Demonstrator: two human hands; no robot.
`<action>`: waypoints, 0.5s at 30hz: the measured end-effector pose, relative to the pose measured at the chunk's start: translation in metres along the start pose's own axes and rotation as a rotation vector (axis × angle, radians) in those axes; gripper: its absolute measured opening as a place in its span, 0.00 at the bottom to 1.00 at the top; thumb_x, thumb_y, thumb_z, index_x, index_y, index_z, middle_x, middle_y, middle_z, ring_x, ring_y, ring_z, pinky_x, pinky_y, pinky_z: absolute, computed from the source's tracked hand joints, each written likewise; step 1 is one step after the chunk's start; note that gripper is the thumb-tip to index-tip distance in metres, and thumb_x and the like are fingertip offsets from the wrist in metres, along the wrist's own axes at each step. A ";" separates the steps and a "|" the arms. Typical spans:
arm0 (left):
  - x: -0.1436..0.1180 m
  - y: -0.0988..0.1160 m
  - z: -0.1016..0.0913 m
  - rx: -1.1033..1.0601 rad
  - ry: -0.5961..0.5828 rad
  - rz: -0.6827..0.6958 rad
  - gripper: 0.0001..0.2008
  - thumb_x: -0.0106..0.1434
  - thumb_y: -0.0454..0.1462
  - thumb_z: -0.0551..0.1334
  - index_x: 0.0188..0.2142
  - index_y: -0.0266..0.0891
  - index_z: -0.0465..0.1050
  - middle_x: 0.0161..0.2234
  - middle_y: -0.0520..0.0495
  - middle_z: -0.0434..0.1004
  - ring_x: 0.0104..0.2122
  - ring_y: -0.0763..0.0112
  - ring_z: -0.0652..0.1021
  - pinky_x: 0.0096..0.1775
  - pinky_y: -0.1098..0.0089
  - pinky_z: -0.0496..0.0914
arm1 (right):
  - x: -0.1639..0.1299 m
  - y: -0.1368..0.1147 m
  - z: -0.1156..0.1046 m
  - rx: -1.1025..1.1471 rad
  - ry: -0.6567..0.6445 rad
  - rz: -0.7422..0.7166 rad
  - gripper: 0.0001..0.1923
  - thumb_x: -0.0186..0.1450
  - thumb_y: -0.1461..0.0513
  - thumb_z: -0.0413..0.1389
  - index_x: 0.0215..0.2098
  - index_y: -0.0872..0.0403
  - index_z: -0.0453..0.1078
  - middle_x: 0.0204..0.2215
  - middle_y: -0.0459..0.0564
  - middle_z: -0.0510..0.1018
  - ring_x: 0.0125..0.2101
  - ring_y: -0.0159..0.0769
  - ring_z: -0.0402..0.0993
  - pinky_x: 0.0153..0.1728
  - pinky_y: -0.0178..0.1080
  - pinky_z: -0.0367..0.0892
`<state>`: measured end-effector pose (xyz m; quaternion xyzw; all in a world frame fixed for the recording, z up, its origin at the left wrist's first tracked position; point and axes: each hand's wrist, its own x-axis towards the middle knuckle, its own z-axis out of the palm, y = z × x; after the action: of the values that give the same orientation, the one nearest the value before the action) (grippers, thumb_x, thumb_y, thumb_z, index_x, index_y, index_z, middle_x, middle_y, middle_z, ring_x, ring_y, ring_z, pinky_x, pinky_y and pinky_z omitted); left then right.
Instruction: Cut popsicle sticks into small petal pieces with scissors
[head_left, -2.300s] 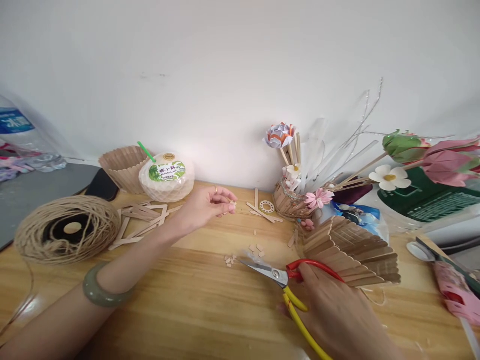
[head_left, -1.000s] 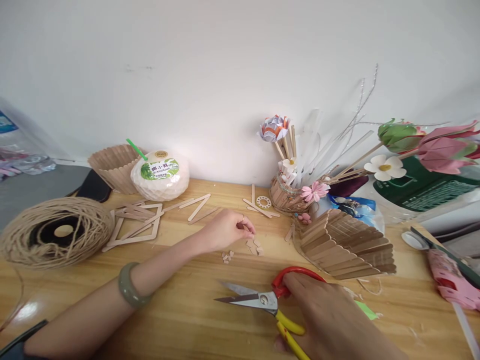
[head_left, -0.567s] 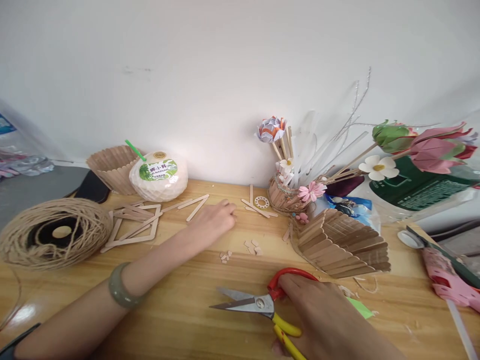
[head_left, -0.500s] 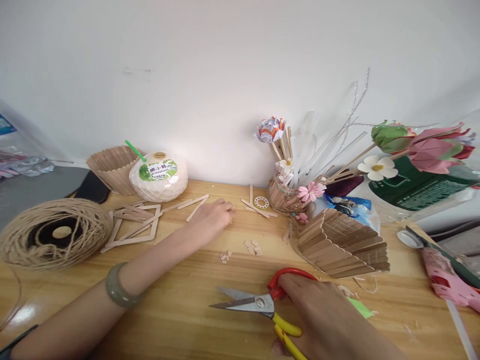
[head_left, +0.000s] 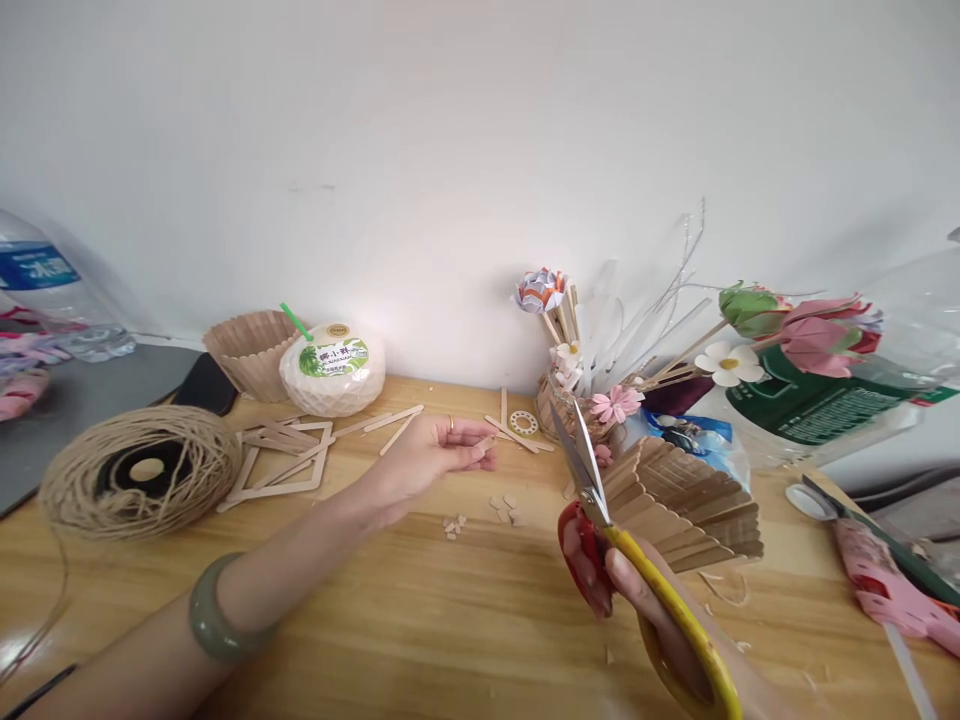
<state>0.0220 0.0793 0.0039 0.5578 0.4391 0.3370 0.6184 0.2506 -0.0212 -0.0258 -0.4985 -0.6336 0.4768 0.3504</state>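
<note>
Gripping the scissors blades-up above the surface, right hand is cut off by the frame's edge; left hand curls, pinching something too small to make out

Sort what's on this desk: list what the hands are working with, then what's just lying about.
In hand:
- scissors, lifted in the right hand, blades parted
- craft stick, in the left hand
- cut wood bits

Lying about:
- twine spool
- coconut drink
- stick frames
- glue gun
- flower vase
</note>
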 end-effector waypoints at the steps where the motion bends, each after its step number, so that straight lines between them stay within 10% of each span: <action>1: -0.003 0.001 0.002 -0.085 0.005 -0.027 0.10 0.52 0.35 0.65 0.35 0.35 0.75 0.33 0.46 0.81 0.36 0.69 0.79 0.43 0.69 0.69 | 0.000 0.000 0.001 -0.002 -0.007 0.007 0.20 0.66 0.46 0.43 0.30 0.52 0.61 0.24 0.44 0.63 0.25 0.35 0.59 0.30 0.39 0.60; 15: -0.026 0.013 0.025 -0.385 -0.046 -0.072 0.07 0.46 0.33 0.69 0.26 0.35 0.75 0.23 0.53 0.75 0.24 0.77 0.75 0.32 0.72 0.68 | 0.001 -0.014 0.017 0.019 -0.061 0.031 0.23 0.61 0.41 0.46 0.29 0.52 0.58 0.24 0.42 0.60 0.24 0.33 0.54 0.26 0.36 0.55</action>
<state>0.0362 0.0481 0.0209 0.4209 0.3721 0.3796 0.7350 0.2308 -0.0250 -0.0173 -0.4900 -0.6316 0.5033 0.3281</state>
